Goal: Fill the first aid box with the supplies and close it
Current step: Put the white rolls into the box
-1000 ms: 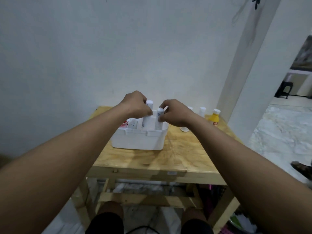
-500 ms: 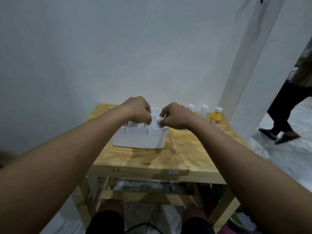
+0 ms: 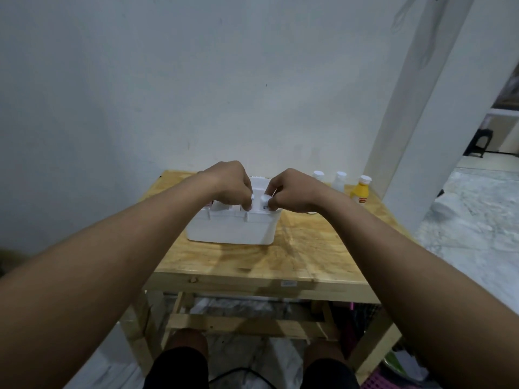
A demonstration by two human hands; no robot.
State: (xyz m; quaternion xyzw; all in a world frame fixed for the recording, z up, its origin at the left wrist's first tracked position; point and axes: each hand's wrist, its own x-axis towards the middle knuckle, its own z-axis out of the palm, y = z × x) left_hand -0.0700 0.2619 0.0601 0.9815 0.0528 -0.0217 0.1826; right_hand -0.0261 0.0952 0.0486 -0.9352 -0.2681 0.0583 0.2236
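Mid-fill. Left hand [image 3: 230, 186] pinches left bottle [image 3: 252, 197], right hand [image 3: 289, 192] pinches right bottle [image 3: 264, 200], both seated low in first aid box [image 3: 233, 230]. Three spare bottles [image 3: 340, 181] left on worktop [image 3: 309, 248]; box not yet closed.

White box [image 3: 233, 230] open — two white bottles [image 3: 264, 203] upright inside, yellow bottle [image 3: 360, 192] outside.

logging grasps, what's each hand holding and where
Left hand pinches a small white plastic bottle near its top; right hand pinches a second white bottle at its cap.
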